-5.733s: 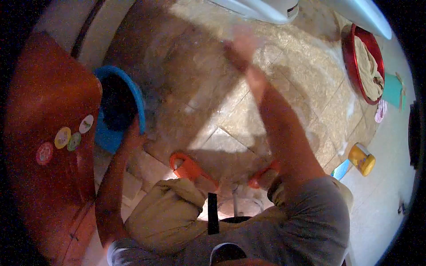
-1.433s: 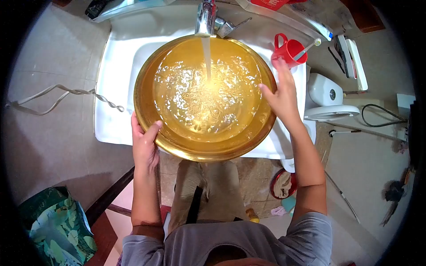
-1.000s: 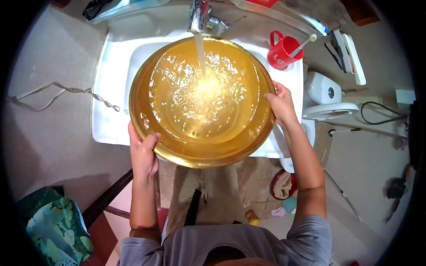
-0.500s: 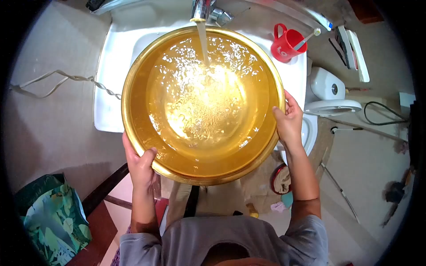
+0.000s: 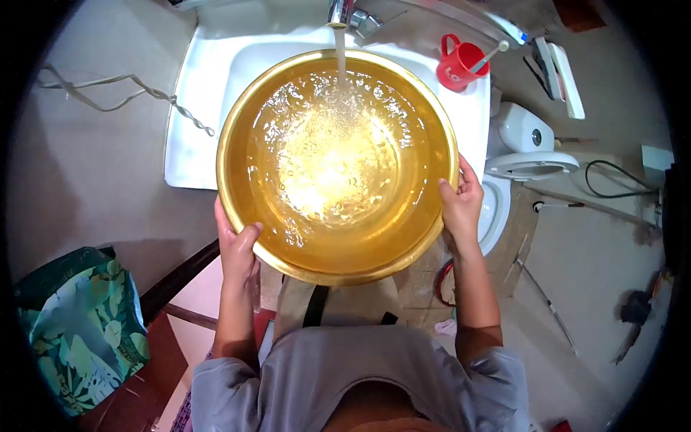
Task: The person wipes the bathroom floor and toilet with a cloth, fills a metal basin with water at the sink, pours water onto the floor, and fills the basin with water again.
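Note:
A large gold-coloured basin [image 5: 248, 248] hangs over the front of the white sink [image 5: 191, 155], with rippling water [image 5: 324, 173] inside it. From the tap [image 5: 340, 14] at the top, a stream runs down into the basin near its far rim. My left hand [image 5: 236, 245] grips the rim at the lower left, thumb over the edge. On the right side, my right hand [image 5: 463, 205] is closed around the rim, its thumb also on top. The fingers of both hands are partly hidden beneath the basin.
A red cup [image 5: 461, 66] with a toothbrush [image 5: 491, 56] stands on the sink's right corner. Beyond it is a toilet [image 5: 529, 162]. A twisted pale cord [image 5: 144, 88] hangs at the left. A green leaf-patterned bag [image 5: 90, 331] stands lower left.
The basin and both hands sit slightly nearer to me relative to the tap, so more of the sink's back shows. The camera view has shifted a little. Water still runs.

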The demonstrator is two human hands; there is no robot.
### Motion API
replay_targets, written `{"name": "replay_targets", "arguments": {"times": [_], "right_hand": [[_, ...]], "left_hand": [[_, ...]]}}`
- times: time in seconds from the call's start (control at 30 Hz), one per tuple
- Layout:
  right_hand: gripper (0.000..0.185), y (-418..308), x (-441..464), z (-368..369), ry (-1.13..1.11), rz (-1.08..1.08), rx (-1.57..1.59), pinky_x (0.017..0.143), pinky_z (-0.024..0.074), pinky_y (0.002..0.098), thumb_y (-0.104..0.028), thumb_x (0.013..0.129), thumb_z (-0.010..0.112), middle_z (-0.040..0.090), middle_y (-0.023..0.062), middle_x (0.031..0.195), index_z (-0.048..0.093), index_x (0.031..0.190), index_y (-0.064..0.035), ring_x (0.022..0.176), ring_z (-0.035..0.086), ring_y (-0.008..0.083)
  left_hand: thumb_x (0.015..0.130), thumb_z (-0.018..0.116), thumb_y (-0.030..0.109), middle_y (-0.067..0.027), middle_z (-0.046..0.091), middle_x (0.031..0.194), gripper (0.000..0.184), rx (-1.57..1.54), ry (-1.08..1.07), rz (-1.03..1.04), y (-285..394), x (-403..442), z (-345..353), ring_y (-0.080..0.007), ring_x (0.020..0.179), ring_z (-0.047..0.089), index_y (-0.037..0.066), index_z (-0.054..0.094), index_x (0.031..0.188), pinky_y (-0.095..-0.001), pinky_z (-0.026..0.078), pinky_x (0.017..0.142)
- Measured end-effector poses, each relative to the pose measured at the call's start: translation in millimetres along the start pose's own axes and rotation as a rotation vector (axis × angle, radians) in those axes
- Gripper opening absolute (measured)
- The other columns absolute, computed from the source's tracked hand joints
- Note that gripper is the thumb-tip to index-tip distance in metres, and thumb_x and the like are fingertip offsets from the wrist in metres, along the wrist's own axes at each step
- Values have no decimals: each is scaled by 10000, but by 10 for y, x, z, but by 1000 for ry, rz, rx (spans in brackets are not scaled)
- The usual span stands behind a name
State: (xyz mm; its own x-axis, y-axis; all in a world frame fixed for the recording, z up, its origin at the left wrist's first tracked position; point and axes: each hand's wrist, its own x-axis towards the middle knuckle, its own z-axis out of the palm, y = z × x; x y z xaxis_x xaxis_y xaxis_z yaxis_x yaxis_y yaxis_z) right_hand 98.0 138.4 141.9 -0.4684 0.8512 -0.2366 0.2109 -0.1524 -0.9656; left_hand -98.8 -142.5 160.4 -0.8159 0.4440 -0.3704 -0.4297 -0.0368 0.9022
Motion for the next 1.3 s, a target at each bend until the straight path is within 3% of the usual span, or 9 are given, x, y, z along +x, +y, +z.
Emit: {"name": "replay_targets", "arguments": {"times": [0.27, 0.43, 0.97, 1.17, 1.3], "right_hand": [[546, 82, -42, 0, 9, -43, 13, 897, 474, 281, 84, 848, 511, 570, 175, 1223, 346, 1368, 93, 1061, 597, 193], [556, 147, 33, -9, 9, -58, 40, 868, 498, 281, 73, 837, 534, 589, 200, 1176, 348, 1360, 109, 1018, 618, 201], [538, 48, -13, 0, 2, -12, 3, 848, 492, 263, 48, 861, 530, 605, 172, 1155, 350, 1365, 102, 988, 622, 166], [529, 73, -15, -12, -1, -53, 0, 894, 473, 272, 42, 866, 536, 582, 177, 1213, 364, 1364, 91, 1043, 604, 174], [535, 8, -30, -7, 4, -64, -98, 947, 446, 290, 42, 859, 549, 558, 171, 1253, 373, 1364, 73, 1108, 574, 190]], "left_hand": [[707, 458, -109, -144, 441, 1296, 775, 21, -29, 16, -13, 13, -33, -230, 1163, 494, 51, 231, 1431, -326, 429, 976], [724, 460, -103, -132, 486, 1211, 687, 17, -58, 12, 41, 42, -4, -211, 1086, 523, 39, 289, 1374, -324, 454, 922], [709, 462, -90, -138, 470, 1266, 743, 8, -22, 9, 36, 26, 22, -218, 1140, 496, 44, 266, 1413, -323, 415, 973], [694, 460, -95, -133, 455, 1294, 787, 8, 43, -10, 34, 7, 58, -224, 1160, 485, 42, 248, 1439, -322, 395, 993], [717, 483, -31, -170, 443, 1307, 773, 105, 42, 29, 9, 8, 57, -264, 1152, 496, 37, 235, 1446, -369, 415, 989]]}}
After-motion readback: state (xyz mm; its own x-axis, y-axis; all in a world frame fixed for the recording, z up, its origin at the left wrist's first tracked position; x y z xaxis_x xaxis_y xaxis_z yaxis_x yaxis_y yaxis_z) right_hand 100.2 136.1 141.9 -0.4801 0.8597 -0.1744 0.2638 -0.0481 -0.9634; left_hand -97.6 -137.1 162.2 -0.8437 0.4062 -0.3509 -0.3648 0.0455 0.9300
